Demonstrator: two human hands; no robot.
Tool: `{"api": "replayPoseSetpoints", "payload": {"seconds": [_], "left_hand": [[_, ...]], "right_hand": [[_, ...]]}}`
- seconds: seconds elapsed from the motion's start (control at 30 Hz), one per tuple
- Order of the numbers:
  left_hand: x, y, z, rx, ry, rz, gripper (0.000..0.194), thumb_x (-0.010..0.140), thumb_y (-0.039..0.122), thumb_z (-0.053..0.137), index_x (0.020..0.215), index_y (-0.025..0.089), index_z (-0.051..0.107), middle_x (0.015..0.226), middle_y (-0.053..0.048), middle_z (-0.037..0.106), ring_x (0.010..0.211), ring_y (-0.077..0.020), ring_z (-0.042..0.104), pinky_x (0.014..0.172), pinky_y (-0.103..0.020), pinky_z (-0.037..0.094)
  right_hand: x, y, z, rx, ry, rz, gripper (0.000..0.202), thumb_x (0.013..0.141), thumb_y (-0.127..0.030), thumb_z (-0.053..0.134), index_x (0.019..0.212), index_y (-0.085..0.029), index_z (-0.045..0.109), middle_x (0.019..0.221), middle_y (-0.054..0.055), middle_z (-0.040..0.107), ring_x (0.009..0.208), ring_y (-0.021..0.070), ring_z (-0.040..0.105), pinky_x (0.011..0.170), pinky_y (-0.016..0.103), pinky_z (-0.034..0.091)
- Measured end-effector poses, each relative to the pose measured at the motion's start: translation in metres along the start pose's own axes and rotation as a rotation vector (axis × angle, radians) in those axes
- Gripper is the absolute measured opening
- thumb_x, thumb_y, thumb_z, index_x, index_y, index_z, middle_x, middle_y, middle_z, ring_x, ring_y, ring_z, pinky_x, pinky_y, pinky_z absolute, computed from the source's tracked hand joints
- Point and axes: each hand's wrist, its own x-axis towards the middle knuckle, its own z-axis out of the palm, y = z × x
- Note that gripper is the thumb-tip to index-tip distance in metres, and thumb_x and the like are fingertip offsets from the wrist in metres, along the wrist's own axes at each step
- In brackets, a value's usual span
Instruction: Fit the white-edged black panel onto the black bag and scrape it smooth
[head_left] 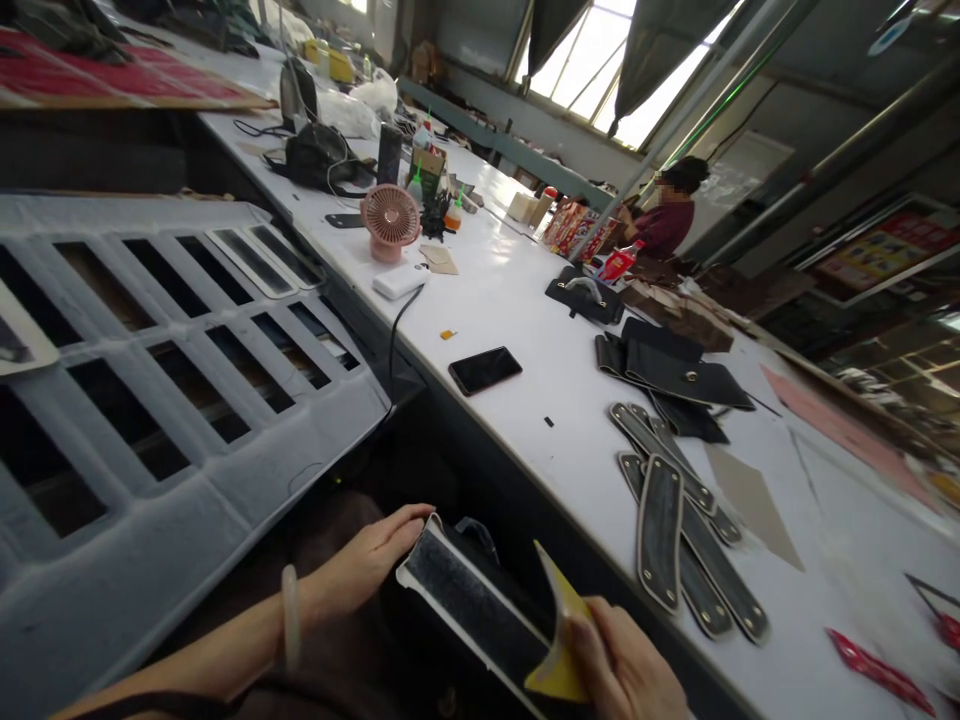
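In front of my body lies a long dark bag-like piece (469, 590) with pale edges, its near part running out of the frame. My left hand (386, 555) grips its far left corner, fingers closed over the edge and a pale bangle on the wrist. My right hand (626, 660) pinches a bent yellow sheet (561, 640) at the right side of the piece. Part of that sheet is over the dark surface; I cannot tell whether it touches. A clear loop of plastic (478, 535) shows behind the piece.
A white table (540, 465) carries a phone (486, 370), a pink fan (390, 220), black strap pieces (660, 530) with pale edges, and black bag parts (675, 370). A grey slotted rack (225, 500) stands left. Another person (667, 225) sits at the far side.
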Motion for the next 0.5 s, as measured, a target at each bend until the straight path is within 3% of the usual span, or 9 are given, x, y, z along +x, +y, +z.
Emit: {"api": "replayPoseSetpoints", "payload": {"seconds": [0.07, 0.17, 0.33, 0.4, 0.5], "left_hand": [[0.0, -0.003, 0.001, 0.026, 0.031, -0.009, 0.051, 0.093, 0.05, 0.038, 0.133, 0.02, 0.047, 0.105, -0.004, 0.067, 0.099, -0.0199, 0.059, 0.089, -0.028, 0.041], [-0.001, -0.004, 0.003, 0.04, 0.065, -0.013, 0.059, 0.093, 0.051, 0.038, 0.143, 0.019, 0.033, 0.087, -0.002, 0.064, 0.081, -0.0178, 0.057, 0.076, -0.028, 0.042], [-0.002, -0.001, 0.007, -0.011, 0.126, 0.004, 0.077, 0.093, 0.049, 0.039, 0.151, 0.02, -0.002, 0.07, 0.005, 0.054, 0.065, -0.0136, 0.048, 0.065, -0.026, 0.039], [-0.003, 0.001, 0.008, -0.062, 0.154, 0.008, 0.083, 0.092, 0.048, 0.042, 0.149, 0.021, -0.011, 0.075, 0.003, 0.059, 0.07, -0.0145, 0.053, 0.069, -0.026, 0.041], [-0.004, 0.0, 0.011, -0.144, 0.218, 0.007, 0.089, 0.089, 0.046, 0.049, 0.148, 0.027, -0.016, 0.105, -0.004, 0.065, 0.089, -0.0172, 0.06, 0.082, -0.029, 0.044]], "right_hand": [[0.03, -0.023, 0.009, -0.158, -0.089, -0.207, 0.047, 0.093, -0.056, 0.036, 0.063, -0.024, 0.052, 0.061, 0.003, 0.056, 0.062, 0.0209, 0.053, 0.062, 0.033, 0.03], [0.071, -0.06, 0.029, -0.347, -0.161, -0.471, 0.045, 0.098, -0.044, 0.033, 0.063, -0.022, 0.05, 0.06, 0.004, 0.057, 0.061, 0.0195, 0.051, 0.061, 0.034, 0.024], [0.118, -0.094, 0.052, -0.387, -0.238, -0.655, 0.046, 0.099, -0.043, 0.035, 0.064, -0.02, 0.054, 0.063, 0.004, 0.061, 0.063, 0.0174, 0.053, 0.061, 0.034, 0.021], [0.13, -0.102, 0.054, -0.382, -0.258, -0.728, 0.045, 0.099, -0.043, 0.036, 0.065, -0.02, 0.055, 0.064, 0.004, 0.063, 0.064, 0.0166, 0.052, 0.062, 0.034, 0.021], [0.145, -0.112, 0.055, -0.37, -0.288, -0.849, 0.044, 0.098, -0.043, 0.038, 0.066, -0.019, 0.056, 0.065, 0.004, 0.063, 0.064, 0.0159, 0.051, 0.062, 0.034, 0.021]]}}
